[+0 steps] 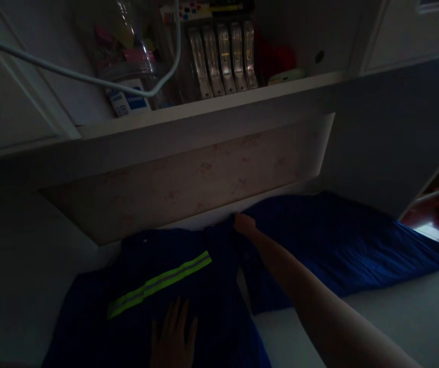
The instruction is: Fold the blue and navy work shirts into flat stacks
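A dark blue work jacket (189, 306) with a yellow-green reflective stripe (158, 283) lies spread on a pale surface (403, 317). My left hand (173, 337) rests flat on it near the bottom edge, fingers stretched out. My right hand (244, 224) reaches forward and pinches the jacket's far edge, near the collar. A second piece of blue cloth (342, 245) lies to the right, beside my right arm.
A white shelf (212, 110) hangs above, holding a clear jar (127, 61), a row of silver clips (223, 56), a red item (277, 59) and a white cable (69, 74). A pale floral panel (189, 179) stands behind the jacket. The scene is dim.
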Available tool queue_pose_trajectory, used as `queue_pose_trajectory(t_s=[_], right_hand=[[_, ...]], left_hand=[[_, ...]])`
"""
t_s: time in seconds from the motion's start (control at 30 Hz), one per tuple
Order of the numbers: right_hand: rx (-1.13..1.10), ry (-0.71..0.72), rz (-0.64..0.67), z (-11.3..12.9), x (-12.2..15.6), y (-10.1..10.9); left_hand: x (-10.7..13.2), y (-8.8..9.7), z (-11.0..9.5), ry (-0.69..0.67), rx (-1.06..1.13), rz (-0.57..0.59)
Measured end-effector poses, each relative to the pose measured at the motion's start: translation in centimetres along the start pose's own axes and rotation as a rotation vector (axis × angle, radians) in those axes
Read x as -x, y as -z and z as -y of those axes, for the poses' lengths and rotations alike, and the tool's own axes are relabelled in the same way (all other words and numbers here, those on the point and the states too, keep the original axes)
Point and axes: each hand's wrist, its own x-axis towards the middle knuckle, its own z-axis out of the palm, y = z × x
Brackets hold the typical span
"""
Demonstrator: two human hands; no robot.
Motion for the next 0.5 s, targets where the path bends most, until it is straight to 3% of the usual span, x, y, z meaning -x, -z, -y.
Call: queue_pose_trajectory(t_s=[0.17, 0.3, 0.4, 0.5], right_hand=[[-0.105, 0.025, -0.064, -1.5, 0.6, -0.3], [-0.2, 0.046, -0.144, -3.3, 3.3, 1.2], [-0.256, 0.057, -0.171, -6.2, 7.8, 3.5], [-0.536, 0.001, -0.217, -11.4, 16.5, 5.9]], left_hand=[[-0.1, 1.0, 1.2, -0.054, -0.021, -0.009], [-0.2, 1.5, 2.0, -0.146, -0.152, 0.019], [-0.2, 1.2, 2.2, -0.2, -0.251, 0.021], [-0.3, 0.9, 1.9, -0.161, -0.228, -0.002]])
